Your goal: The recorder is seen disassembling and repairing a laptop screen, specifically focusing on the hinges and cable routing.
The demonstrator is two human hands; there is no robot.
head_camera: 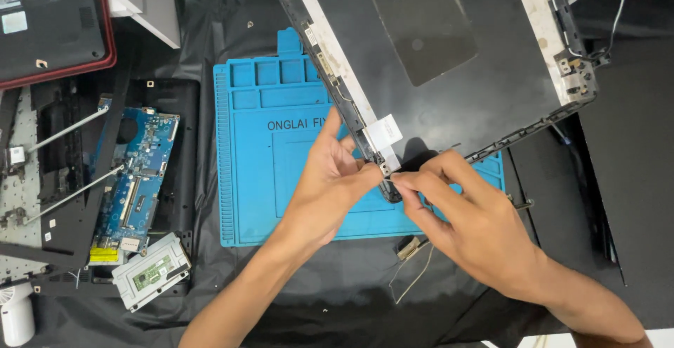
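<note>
Lid corner: laptop screen back cover (449, 60), lower corner between both hands, over the blue mat (281, 179).
Left hand (330, 183): fingers pinch the corner.
Right hand (463, 214): fingers pinch a small part there, equally near.

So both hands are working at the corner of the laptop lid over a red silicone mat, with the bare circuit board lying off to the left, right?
Not quite: the mat is blue, not red, as the head view shows. The rest holds: the left hand and right hand pinch at the corner of the laptop lid, and the circuit board lies to the left.
</note>
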